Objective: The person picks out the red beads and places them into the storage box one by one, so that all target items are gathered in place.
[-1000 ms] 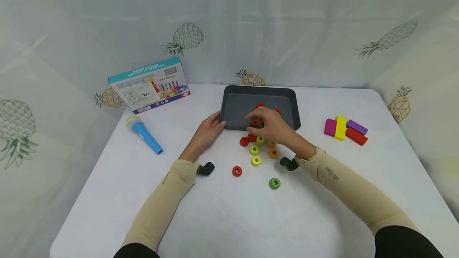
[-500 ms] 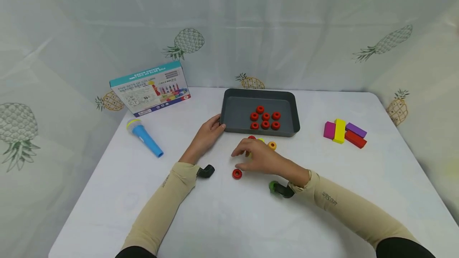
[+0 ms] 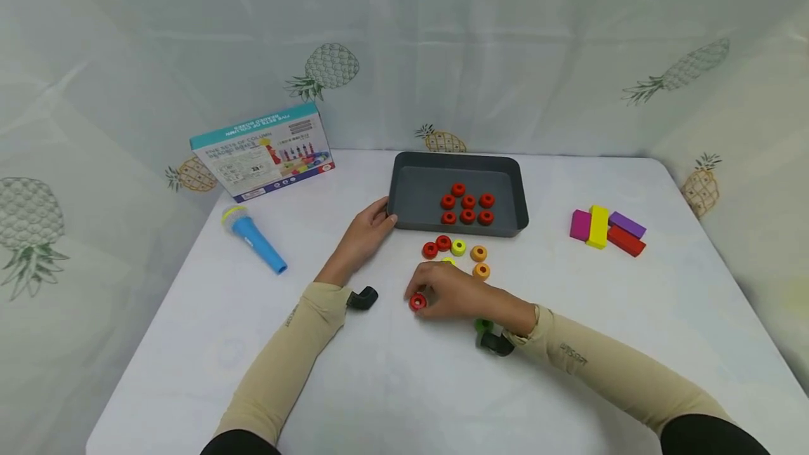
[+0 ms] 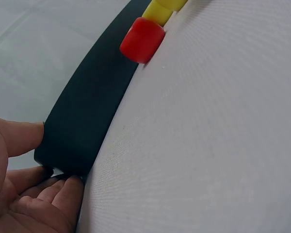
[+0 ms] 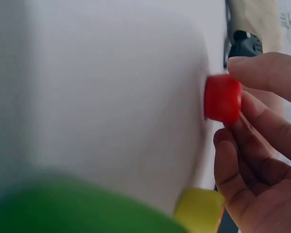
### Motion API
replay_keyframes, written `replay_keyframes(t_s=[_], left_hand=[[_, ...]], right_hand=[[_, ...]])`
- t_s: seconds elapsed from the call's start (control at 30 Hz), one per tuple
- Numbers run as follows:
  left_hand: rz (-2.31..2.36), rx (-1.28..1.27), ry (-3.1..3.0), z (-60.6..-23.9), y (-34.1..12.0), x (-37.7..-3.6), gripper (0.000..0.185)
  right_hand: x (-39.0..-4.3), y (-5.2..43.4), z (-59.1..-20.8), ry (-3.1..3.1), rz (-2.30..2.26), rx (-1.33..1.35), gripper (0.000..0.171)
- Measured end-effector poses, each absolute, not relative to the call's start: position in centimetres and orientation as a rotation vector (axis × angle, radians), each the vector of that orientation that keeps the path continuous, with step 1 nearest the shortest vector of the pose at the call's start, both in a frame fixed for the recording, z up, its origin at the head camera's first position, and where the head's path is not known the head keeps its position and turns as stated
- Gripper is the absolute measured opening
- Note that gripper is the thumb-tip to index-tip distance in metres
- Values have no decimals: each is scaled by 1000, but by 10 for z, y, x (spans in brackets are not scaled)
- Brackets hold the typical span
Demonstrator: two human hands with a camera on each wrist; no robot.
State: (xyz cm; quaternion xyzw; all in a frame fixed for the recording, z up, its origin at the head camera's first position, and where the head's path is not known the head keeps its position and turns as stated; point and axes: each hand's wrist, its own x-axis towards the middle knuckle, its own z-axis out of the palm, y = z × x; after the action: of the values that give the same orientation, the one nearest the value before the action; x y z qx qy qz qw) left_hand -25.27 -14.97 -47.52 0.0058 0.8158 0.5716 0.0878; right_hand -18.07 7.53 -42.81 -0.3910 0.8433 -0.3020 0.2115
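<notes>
six red rings [image 3: 468,208] already lie in the dark tray [image 3: 413,192]. my right hand [image 3: 451,293] pinches another red ring [image 3: 417,302] on the table [image 3: 379,385]; my left hand [image 3: 365,234] grips the tray's corner. two red ones [image 3: 436,246] remain just beside the tray.

— Where does the head view sit?
— High, looking forward and down over the whole table [image 3: 569,371].
— The 2 wrist views?
— Very near, skimming the tabletop; each shares the head view's red rings.
</notes>
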Motion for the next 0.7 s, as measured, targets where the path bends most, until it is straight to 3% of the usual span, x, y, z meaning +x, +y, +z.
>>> replay_keyframes(t_s=[0.7], left_hand=[[1665, -3, 2445, -472, -151, -251, 61]], right_hand=[[-190, 79, -421, 2375, -900, -1134, 20]])
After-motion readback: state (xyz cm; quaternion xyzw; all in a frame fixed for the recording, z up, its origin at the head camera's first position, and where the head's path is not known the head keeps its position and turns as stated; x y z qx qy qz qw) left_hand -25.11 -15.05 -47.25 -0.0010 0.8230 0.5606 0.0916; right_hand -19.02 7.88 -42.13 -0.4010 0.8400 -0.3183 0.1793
